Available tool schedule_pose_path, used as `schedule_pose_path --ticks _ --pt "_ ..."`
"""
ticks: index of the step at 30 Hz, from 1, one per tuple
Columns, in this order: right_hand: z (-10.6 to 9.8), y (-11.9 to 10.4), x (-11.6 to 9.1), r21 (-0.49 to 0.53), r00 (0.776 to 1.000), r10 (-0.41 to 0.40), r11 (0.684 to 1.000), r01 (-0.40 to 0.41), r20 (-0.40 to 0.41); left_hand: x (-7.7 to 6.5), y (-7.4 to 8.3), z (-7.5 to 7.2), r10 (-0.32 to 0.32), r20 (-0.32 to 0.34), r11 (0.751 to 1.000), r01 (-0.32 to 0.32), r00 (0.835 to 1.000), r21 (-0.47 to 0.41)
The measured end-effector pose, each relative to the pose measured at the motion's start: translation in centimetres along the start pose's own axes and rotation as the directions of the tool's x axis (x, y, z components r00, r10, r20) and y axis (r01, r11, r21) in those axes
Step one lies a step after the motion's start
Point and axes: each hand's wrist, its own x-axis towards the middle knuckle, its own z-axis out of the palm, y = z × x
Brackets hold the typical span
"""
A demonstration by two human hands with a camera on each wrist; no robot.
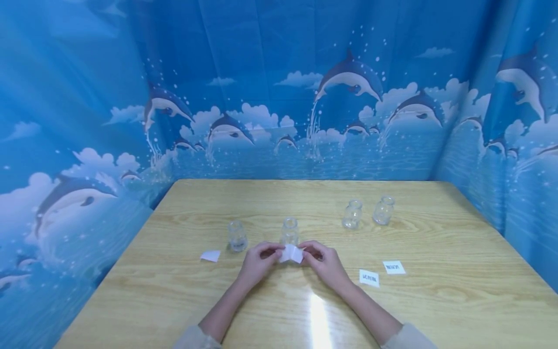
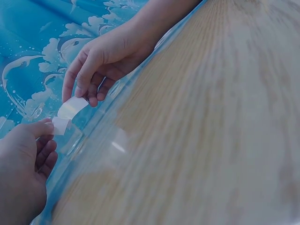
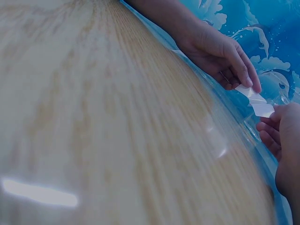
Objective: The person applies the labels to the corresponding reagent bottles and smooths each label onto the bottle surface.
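Observation:
A small white paper slip (image 1: 291, 253), creased down its middle, is held up by both hands in front of a clear glass jar (image 1: 289, 230). Thumb and fingers of my left hand (image 1: 258, 264) pinch its left end. The other end is pinched by my right hand (image 1: 323, 264). In the left wrist view the paper (image 2: 72, 108) bends between the two hands. The right wrist view shows the same fold in the slip (image 3: 255, 101). Whether the paper touches the jar cannot be told, since the slip covers the jar's lower part.
Left of the hands stands another glass jar (image 1: 237, 236) with dark marks low on it, beside a white paper slip (image 1: 210, 256). Two more jars, one nearer (image 1: 352, 214) and one farther right (image 1: 384, 211), stand behind. Lettered paper labels (image 1: 369, 277) lie at right on the wooden table (image 1: 440, 310).

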Motion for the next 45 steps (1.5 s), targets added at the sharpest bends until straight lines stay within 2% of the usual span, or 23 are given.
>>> schedule_pose_path --ticks 7,11,16,21,23,27,31,34,39,42,45 --pt "0.0 -0.1 0.1 -0.005 0.997 0.055 0.998 -0.056 -0.055 0.2 0.0 -0.5 -0.080 -0.009 0.996 0.081 0.997 0.029" --pt "-0.1 -0.1 0.2 0.008 0.990 0.101 0.995 -0.100 -0.102 0.3 -0.5 -0.9 -0.091 -0.007 0.995 0.092 0.996 0.039" --pt "-0.1 -0.5 0.3 0.025 0.982 0.139 0.990 -0.137 -0.126 0.4 -1.1 -1.4 -0.073 0.046 0.995 0.070 0.996 0.071" --pt "-0.4 -2.8 0.1 0.031 0.984 0.145 0.989 -0.142 -0.107 0.4 -1.0 -1.9 -0.047 0.157 0.976 0.012 0.987 0.217" --pt "-0.3 -2.6 0.1 0.034 0.985 0.137 0.990 -0.134 -0.104 0.4 -0.9 -1.9 -0.038 0.186 0.966 -0.012 0.982 0.258" --pt "-0.1 -0.4 0.2 0.039 0.987 0.118 0.993 -0.115 -0.106 0.3 -0.9 -1.9 -0.030 0.204 0.960 -0.029 0.978 0.279" --pt "-0.1 -0.2 0.1 0.035 0.990 0.097 0.995 -0.094 -0.104 0.2 -0.9 -1.8 -0.031 0.211 0.956 -0.033 0.977 0.292" --pt "-0.1 -0.3 0.1 0.032 0.988 0.118 0.993 -0.115 -0.097 0.2 -1.0 -1.8 -0.028 0.212 0.953 -0.038 0.977 0.300" --pt "-0.2 -1.7 0.0 0.036 0.986 0.144 0.989 -0.142 -0.085 0.2 -1.1 -1.8 -0.003 0.210 0.952 -0.061 0.978 0.300" --pt "-0.3 -3.1 -0.1 0.030 0.988 0.134 0.991 -0.132 -0.077 0.1 -1.1 -1.6 0.017 0.187 0.958 -0.069 0.982 0.279" --pt "-0.4 -4.1 -0.2 0.009 0.989 0.128 0.992 -0.127 -0.069 0.1 -1.0 -1.2 0.054 0.125 0.958 -0.087 0.991 0.275"
